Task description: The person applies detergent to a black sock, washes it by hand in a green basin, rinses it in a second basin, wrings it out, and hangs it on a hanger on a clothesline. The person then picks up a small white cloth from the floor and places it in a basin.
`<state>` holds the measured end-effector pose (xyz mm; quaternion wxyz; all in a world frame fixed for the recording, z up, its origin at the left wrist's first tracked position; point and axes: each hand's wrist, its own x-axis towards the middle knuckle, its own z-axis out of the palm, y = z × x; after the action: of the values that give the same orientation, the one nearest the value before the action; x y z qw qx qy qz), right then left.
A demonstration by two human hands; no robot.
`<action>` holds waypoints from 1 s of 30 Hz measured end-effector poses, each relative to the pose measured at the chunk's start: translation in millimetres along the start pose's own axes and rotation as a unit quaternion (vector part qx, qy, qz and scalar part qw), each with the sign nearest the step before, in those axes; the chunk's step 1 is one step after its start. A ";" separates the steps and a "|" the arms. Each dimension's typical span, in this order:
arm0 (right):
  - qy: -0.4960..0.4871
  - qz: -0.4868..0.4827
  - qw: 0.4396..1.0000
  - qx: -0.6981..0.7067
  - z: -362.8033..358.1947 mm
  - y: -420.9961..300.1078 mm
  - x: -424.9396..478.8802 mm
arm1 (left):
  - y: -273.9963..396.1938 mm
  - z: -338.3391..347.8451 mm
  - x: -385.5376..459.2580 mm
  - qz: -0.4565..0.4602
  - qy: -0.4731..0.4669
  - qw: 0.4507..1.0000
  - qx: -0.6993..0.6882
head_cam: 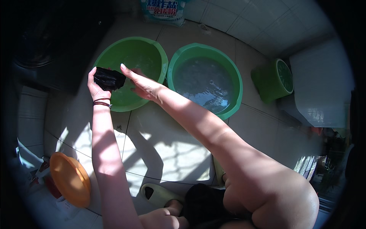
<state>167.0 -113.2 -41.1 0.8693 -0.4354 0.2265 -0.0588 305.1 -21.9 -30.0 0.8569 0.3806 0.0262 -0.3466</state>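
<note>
A wet-looking, bunched black cloth (110,79) rests in my left hand (98,89), above the near left rim of a green plastic basin (134,47). Dark beaded bracelets circle that wrist. My right hand (141,84) is just to the right of the cloth, thumb raised and fingers apart, with a small gap between them. Some clear water shows in this basin. Touching it on the right stands a second green basin (238,88), which holds cloudy, greyish water (200,77).
An orange basin (68,180) leans at the lower left. A green bucket (263,83) stands at the right beside a white appliance or cabinet (317,83). A printed detergent bag (164,11) sits by the tiled wall. Below is a pale slipper (160,194) on the tiled floor.
</note>
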 end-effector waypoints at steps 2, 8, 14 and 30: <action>-0.050 0.002 0.990 0.130 -2.4 -1.6 3.6 | 3.9 6.8 1.0 -0.003 -0.040 0.999 0.005; -0.262 0.012 0.915 0.307 -1.5 -6.5 1.6 | -6.6 21.3 3.0 -0.057 -0.119 0.991 0.026; -0.145 0.046 0.987 0.042 -1.1 -11.4 12.2 | -24.2 6.9 17.7 -0.128 -0.039 0.977 0.164; -0.238 0.276 0.931 0.038 -5.9 2.3 31.3 | -20.3 -16.4 15.1 -0.154 -0.261 0.951 0.052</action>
<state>192.0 -125.5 -56.7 0.8954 -0.3238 0.1223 0.2802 307.7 -29.0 -59.1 0.7489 0.3119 -0.1583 -0.5628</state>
